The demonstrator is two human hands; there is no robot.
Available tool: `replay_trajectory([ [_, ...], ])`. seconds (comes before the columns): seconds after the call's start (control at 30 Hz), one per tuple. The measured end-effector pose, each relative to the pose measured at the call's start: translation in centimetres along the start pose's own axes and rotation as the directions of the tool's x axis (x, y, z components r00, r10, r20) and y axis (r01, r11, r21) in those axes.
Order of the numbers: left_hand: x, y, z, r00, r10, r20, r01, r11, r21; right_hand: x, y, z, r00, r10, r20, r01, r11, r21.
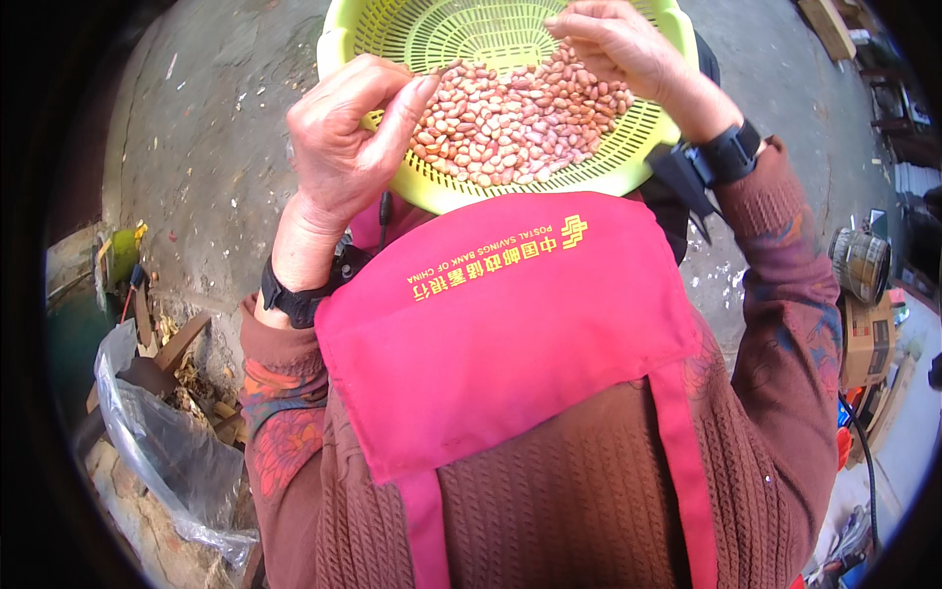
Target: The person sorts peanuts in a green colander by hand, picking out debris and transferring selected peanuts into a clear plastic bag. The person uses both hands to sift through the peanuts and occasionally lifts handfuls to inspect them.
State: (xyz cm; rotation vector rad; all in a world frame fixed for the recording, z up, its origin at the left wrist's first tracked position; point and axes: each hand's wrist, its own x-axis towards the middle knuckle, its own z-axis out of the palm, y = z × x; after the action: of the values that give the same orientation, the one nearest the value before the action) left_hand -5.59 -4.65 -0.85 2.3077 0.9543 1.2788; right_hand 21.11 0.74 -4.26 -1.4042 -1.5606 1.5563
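Observation:
A yellow-green plastic basket [412,188] with slotted sides is in front of me, tilted toward me. Shelled peanuts [508,125] with pinkish-brown skins lie heaped in its near half. At the basket's left rim, my left hand [360,125] pinches a small dark piece [450,66] between thumb and forefinger, just above the peanuts. My right hand [622,48] hovers over the basket's right side, its thumb and fingertips drawn together. Whether anything is between those fingertips cannot be made out.
A red apron [515,331] with printed writing covers my chest. On the concrete floor [213,147] lie scattered bits. At left, a clear plastic bag [176,434] sits by wood scraps [180,342]. To the right are a cardboard box [868,339] and a round container [859,265].

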Motion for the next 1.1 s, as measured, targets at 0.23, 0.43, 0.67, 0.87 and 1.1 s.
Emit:
replay_trajectory([
  [0.23,0.1,0.4,0.0,1.0,-0.03,0.005,0.03,0.999,0.013,1.5,0.0,-4.6,0.935,-0.352,0.052,0.129,0.199,-0.971],
  [0.43,0.1,0.5,-0.2,0.991,0.009,0.13,-0.02,0.996,0.083,0.1,-0.3,-4.2,0.834,-0.525,0.168,0.229,0.053,-0.972],
  [0.67,0.6,1.7,2.1,0.781,0.028,0.623,-0.15,0.978,0.144,-5.3,1.1,1.7,0.958,-0.107,0.267,0.28,0.567,-0.775],
  [0.87,1.7,1.9,7.2,0.552,0.213,0.806,-0.26,0.963,-0.075,-5.5,1.8,2.5,0.977,-0.058,0.204,0.193,0.646,-0.738],
  [1.1,2.4,1.4,4.9,0.444,-0.238,0.864,0.185,0.968,0.171,-4.3,2.1,4.5,0.989,-0.007,0.145,0.052,0.949,-0.311],
])
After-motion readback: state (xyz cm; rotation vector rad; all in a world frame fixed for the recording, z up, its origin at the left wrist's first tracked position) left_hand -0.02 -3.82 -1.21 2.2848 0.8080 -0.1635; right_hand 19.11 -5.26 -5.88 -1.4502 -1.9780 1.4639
